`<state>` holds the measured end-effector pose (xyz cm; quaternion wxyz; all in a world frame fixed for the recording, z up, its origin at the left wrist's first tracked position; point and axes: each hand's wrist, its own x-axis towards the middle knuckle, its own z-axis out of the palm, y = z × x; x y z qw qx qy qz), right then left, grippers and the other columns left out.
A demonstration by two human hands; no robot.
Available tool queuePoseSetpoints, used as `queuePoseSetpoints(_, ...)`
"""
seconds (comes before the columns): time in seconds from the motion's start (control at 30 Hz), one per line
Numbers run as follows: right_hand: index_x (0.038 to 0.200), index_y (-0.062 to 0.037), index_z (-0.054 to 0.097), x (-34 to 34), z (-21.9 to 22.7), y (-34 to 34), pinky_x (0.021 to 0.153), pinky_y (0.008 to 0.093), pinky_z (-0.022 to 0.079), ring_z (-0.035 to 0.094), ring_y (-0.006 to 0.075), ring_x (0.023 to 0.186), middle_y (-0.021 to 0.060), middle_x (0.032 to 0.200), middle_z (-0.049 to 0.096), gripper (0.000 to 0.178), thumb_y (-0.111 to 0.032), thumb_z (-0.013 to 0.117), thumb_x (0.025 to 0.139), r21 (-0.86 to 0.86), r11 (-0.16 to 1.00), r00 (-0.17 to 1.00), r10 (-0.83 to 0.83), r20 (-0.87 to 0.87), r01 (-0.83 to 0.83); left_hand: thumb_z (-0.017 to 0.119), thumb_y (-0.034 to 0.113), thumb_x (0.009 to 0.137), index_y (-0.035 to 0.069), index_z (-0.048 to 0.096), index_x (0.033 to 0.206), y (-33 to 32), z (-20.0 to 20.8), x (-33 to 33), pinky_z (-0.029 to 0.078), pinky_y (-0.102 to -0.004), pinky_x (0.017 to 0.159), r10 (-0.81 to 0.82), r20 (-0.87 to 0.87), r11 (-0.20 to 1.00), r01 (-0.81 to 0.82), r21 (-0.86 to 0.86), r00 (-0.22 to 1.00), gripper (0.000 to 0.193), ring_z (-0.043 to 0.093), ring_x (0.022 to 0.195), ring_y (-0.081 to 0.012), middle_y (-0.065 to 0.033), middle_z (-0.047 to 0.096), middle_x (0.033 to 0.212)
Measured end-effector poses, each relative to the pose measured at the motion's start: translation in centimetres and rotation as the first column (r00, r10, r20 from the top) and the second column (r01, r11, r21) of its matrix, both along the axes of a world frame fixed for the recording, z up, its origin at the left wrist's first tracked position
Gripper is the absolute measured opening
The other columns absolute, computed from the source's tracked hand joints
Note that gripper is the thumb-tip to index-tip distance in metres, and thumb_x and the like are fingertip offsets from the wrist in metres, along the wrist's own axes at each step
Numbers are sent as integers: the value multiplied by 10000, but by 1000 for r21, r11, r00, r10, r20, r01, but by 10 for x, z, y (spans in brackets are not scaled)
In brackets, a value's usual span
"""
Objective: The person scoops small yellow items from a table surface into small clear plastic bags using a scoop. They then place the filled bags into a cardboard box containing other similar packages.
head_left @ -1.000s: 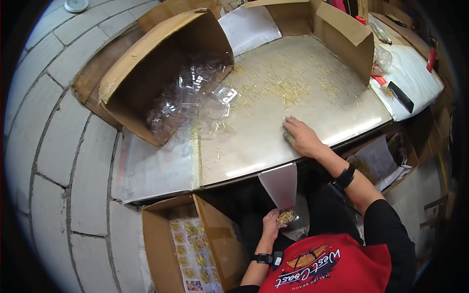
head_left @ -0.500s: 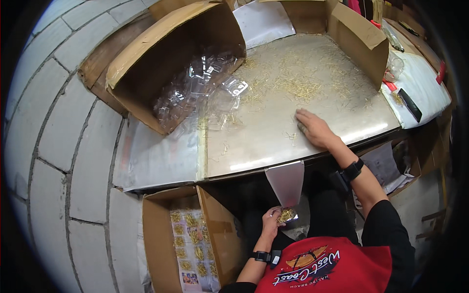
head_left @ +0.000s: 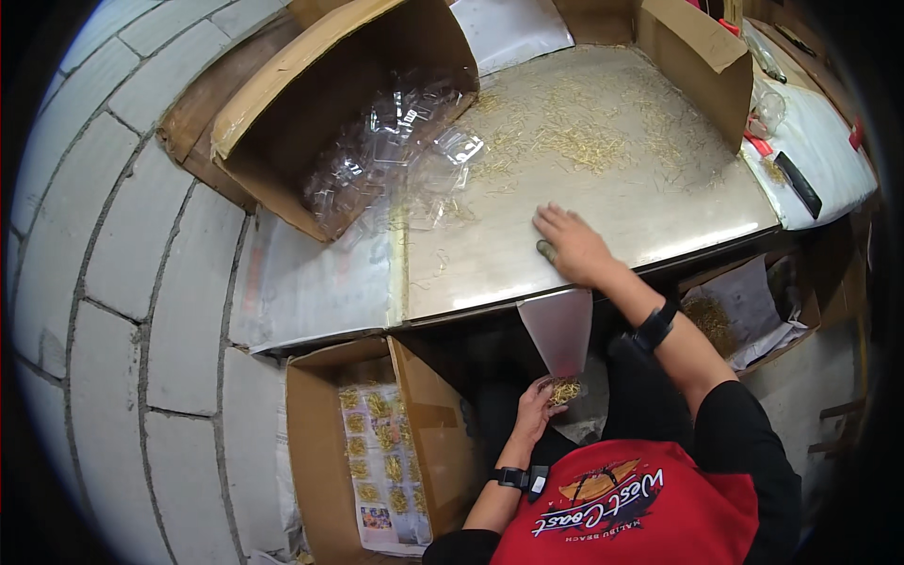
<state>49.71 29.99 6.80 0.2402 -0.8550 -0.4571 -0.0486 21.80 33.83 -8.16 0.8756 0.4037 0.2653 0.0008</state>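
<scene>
Found left hand [head_left: 535, 409] at 5 o'clock from view centre, grasping clear pack [head_left: 568, 395] of gold-coloured slivers [head_left: 565, 389] just below tapered chute [head_left: 557, 330]. Found right hand [head_left: 574, 249] at 2 o'clock, palm down on surface [head_left: 490, 264], fingers extended, clenching nothing visible; could not see beneath palm. Noted loose slivers [head_left: 584, 143] scattered at 1 o'clock. Judged spillage possible from pack tilted or misaligned with chute. Judged overfilling possible from too generous a sweep, jamming possible from slivers caught crosswise. Rated pricked skin a lesser risk, owing to bare-handed contact.
</scene>
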Motion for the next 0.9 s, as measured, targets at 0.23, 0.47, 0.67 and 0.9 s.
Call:
queuePoseSetpoints(0.23,1218,-69,561,-5,19,-29,1044,373,346,453,315,1236,167,1276,531,353,-264,485,934,316,932,939,-64,-338,177,343,389,993,-25,512,1132,1,0,14,549,-273,535,43,-84,998,-39,49,996,468,661,756,-172,-122,642,979)
queuePoseSetpoints(0.47,1190,-28,539,-78,10,-34,1061,431,321,380,313,1290,140,1324,479,355,-188,542,874,107,986,990,121,69,-128,381,333,965,10,538,1089,-3,10,45,562,-323,504,28,-102,996,-36,-81,994,381,664,711,-203,-96,645,897)
queuePoseSetpoints(0.67,1127,-21,575,-134,16,-109,940,393,454,522,320,1149,150,1199,561,371,-9,595,757,170,956,949,266,-171,-238,383,360,978,4,532,1121,-11,13,34,570,-354,656,-11,-35,987,5,-163,999,412,660,806,-198,-100,637,957)
queuePoseSetpoints(0.9,1042,0,609,-138,0,-147,785,388,502,609,354,920,173,994,632,280,5,587,763,148,984,888,153,-434,-97,413,308,983,-6,534,1123,-6,1,-5,572,-318,702,-93,48,973,101,-207,995,364,651,866,-190,-111,638,970)
